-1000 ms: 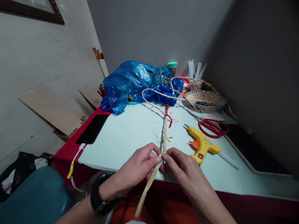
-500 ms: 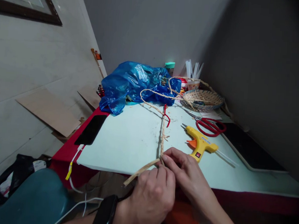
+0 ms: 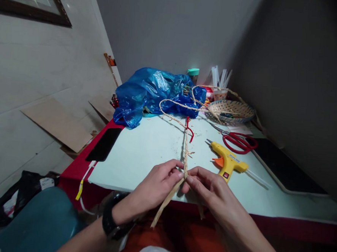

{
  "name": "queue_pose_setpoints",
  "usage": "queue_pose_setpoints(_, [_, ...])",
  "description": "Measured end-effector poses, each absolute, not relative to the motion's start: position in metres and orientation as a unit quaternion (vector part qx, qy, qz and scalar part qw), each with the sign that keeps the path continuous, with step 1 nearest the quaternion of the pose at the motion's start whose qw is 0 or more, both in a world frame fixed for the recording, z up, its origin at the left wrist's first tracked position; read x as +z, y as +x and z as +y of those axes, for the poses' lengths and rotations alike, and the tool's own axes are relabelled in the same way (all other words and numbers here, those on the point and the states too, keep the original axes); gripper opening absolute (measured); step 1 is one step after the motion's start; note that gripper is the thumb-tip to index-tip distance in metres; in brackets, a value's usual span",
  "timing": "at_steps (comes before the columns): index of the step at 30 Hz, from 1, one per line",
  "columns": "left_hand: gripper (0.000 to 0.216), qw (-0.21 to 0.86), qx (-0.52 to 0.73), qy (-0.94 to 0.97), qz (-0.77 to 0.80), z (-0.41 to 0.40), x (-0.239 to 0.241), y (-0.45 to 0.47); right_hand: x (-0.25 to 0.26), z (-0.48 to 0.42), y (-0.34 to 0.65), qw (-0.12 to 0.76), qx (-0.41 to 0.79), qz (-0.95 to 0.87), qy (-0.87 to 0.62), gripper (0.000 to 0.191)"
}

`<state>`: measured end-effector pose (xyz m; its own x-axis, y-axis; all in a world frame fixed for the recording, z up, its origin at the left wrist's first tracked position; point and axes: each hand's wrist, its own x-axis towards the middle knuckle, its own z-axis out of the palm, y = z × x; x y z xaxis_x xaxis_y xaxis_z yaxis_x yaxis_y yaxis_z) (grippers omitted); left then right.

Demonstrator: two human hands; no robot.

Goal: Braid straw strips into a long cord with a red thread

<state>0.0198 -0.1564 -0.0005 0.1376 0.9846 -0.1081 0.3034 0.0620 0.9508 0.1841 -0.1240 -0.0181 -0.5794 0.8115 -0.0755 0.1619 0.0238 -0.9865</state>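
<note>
A tan straw braid [image 3: 185,150] runs from my fingers up the pale table [image 3: 144,151] to a loop near the blue bag, with a red tie [image 3: 189,128] partway along. My left hand [image 3: 156,186], with a black watch on its wrist, pinches the braid's near end from the left. My right hand [image 3: 210,189] pinches the same spot from the right. A loose flat straw strand [image 3: 165,205] hangs down from the pinch toward my lap.
A yellow glue gun [image 3: 229,163] and red scissors [image 3: 239,141] lie to the right of the braid. A blue plastic bag [image 3: 156,91], a woven basket [image 3: 231,110] and a cup of sticks stand at the back. A black phone [image 3: 104,144] lies at the left edge.
My left hand, which had swung palm-down over the pinch with the strand pointing left, has turned back to the left side. The loose strand now hangs down again.
</note>
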Motion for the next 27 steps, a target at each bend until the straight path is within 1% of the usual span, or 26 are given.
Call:
queue_pose_setpoints(1, [0.022,0.557,0.354,0.549,0.513,-0.152,-0.003,0.019,-0.018,-0.124,0.184,0.276,0.597,-0.662,-0.360,0.029])
queue_pose_setpoints(3, [0.021,0.662,0.353,0.480,0.454,-0.148,-0.008,0.019,-0.017,-0.123,0.185,0.283,0.594,-0.669,-0.347,0.028])
queue_pose_setpoints(5, [0.019,0.718,0.345,0.432,0.423,-0.146,-0.011,0.020,-0.016,-0.123,0.186,0.283,0.564,-0.692,-0.351,0.027])
queue_pose_setpoints(7, [0.016,0.740,0.343,0.405,0.414,-0.147,-0.013,0.022,-0.014,-0.124,0.187,0.269,0.506,-0.732,-0.370,0.028])
queue_pose_setpoints(9, [0.013,0.738,0.360,0.394,0.414,-0.148,-0.014,0.023,-0.013,-0.126,0.188,0.238,0.424,-0.779,-0.395,0.028])
queue_pose_setpoints(13, [0.015,0.677,0.409,0.419,0.445,-0.151,-0.013,0.029,-0.015,-0.132,0.190,0.173,0.212,-0.858,-0.435,0.020])
queue_pose_setpoints(16, [0.016,0.640,0.411,0.432,0.485,-0.154,-0.013,0.033,-0.017,-0.141,0.190,0.191,0.059,-0.876,-0.439,0.014])
queue_pose_setpoints(18, [0.018,0.627,0.403,0.437,0.504,-0.155,-0.013,0.035,-0.017,-0.149,0.187,0.229,0.012,-0.874,-0.428,0.014])
queue_pose_setpoints(20, [0.022,0.614,0.396,0.442,0.520,-0.157,-0.014,0.036,-0.018,-0.158,0.182,0.264,-0.010,-0.873,-0.410,0.017])
queue_pose_setpoints(22, [0.025,0.607,0.404,0.440,0.524,-0.158,-0.017,0.035,-0.021,-0.167,0.177,0.280,-0.049,-0.875,-0.391,0.022])
queue_pose_setpoints(25, [0.025,0.634,0.429,0.416,0.490,-0.160,-0.019,0.031,-0.030,-0.177,0.172,0.271,-0.138,-0.880,-0.364,0.038])
queue_pose_setpoints(27, [0.024,0.656,0.434,0.407,0.465,-0.161,-0.018,0.028,-0.033,-0.180,0.174,0.256,-0.164,-0.888,-0.345,0.045])
